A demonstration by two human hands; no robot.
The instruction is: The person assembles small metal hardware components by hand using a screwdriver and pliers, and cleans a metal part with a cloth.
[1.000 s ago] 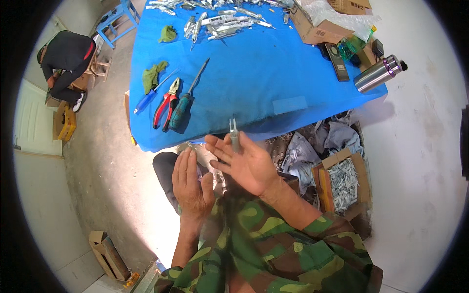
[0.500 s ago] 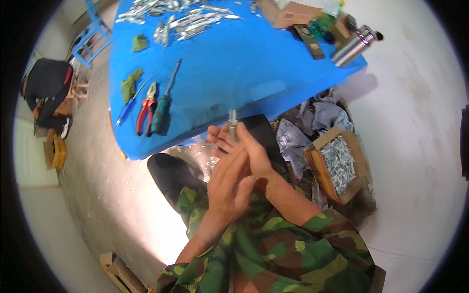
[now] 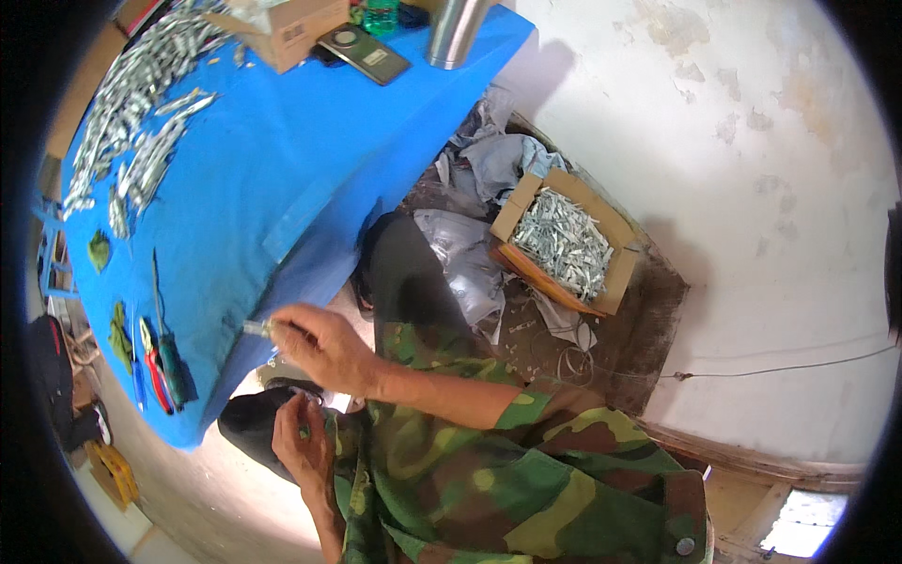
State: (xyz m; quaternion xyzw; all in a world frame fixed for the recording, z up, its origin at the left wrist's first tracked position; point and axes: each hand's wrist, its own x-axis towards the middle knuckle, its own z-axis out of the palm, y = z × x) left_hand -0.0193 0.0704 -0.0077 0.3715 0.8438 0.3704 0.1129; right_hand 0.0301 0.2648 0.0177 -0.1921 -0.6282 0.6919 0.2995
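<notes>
My right hand (image 3: pixel 324 348) is at the near edge of the blue-covered table (image 3: pixel 310 122). Its thumb and fingers pinch a small, silvery, tube-like metal piece (image 3: pixel 256 327) that points left. Below it, over my lap, my left hand (image 3: pixel 305 442) has its fingers curled together; whatever lies in them is hidden. On the table, left of both hands, are red-handled pliers (image 3: pixel 158 376), a green-handled screwdriver (image 3: pixel 173 362) and a thin blue-handled screwdriver (image 3: pixel 138 376).
Many silvery metal parts (image 3: pixel 141 103) heap on the table's far left. A cardboard box (image 3: pixel 291 33), a dark phone-like device (image 3: pixel 366 54) and a steel flask (image 3: pixel 458 33) stand farther back. On the floor right, an open carton (image 3: pixel 615 282) holds metal pieces.
The view has swung right, so the table sits farther left. My hands, close together before, have come apart; the right now holds the metal piece out over the table edge, with the left lower.
</notes>
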